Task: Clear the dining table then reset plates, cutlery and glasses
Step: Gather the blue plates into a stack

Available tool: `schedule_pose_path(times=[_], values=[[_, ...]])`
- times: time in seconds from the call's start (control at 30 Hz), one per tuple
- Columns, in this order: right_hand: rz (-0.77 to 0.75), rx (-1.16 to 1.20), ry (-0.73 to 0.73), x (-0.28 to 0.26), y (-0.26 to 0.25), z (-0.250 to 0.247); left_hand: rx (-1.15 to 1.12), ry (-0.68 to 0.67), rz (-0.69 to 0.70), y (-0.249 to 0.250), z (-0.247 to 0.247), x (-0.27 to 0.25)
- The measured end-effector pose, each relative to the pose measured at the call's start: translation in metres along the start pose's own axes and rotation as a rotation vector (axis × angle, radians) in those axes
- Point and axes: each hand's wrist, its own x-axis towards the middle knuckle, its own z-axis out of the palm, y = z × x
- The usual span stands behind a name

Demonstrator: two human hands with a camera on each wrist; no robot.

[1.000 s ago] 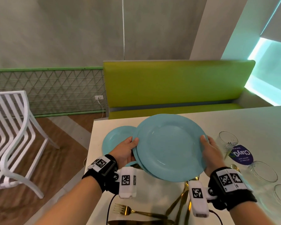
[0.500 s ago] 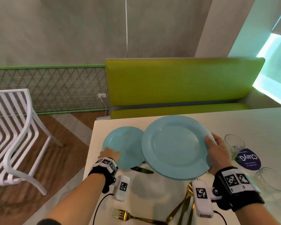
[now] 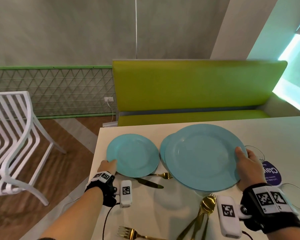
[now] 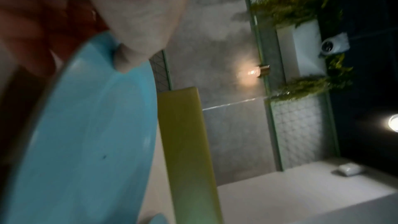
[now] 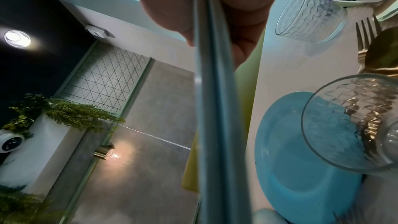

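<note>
Two large blue plates (image 3: 203, 156) are stacked and held above the white table (image 3: 275, 132) by my right hand (image 3: 244, 163). Its thumb lies on top of their right rim and its fingers underneath. The right wrist view shows both plate edges (image 5: 215, 108) pinched together. A small blue plate (image 3: 132, 155) sits near the table's left edge. My left hand (image 3: 111, 164) grips its near-left rim, with the thumb (image 4: 133, 23) on top of the small plate (image 4: 86, 134). I cannot tell whether this plate is raised off the table.
A dark knife (image 3: 149, 183) and a gold fork (image 3: 160, 174) poke out from under the small plate. Gold spoons (image 3: 206, 205) and another fork (image 3: 133, 233) lie nearer me. Glasses (image 3: 257, 153) (image 3: 296, 196) and a purple coaster (image 3: 271, 174) stand right. A green bench (image 3: 197, 87) faces the table; a white chair (image 3: 16, 139) stands left.
My left hand has let go of the large plates and moved left to take the small plate's rim. The right hand alone now holds the stack, shifted slightly right.
</note>
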Motion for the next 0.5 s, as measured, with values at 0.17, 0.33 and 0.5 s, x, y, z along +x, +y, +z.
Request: schedule_pose_path(times=[0.17,0.33,0.5], values=[[-0.002,0.035,-0.034,0.002,-0.006,0.019,-0.35,-0.035,0.092,0.034,-0.004,-0.016],[-0.027,0.088,-0.111,0.006,-0.012,0.053,-0.426,-0.144,0.217,0.065,-0.003,-0.05],[-0.073,0.036,-0.145,0.009,-0.016,0.077,-0.565,-0.279,0.269,0.079,0.008,-0.074]])
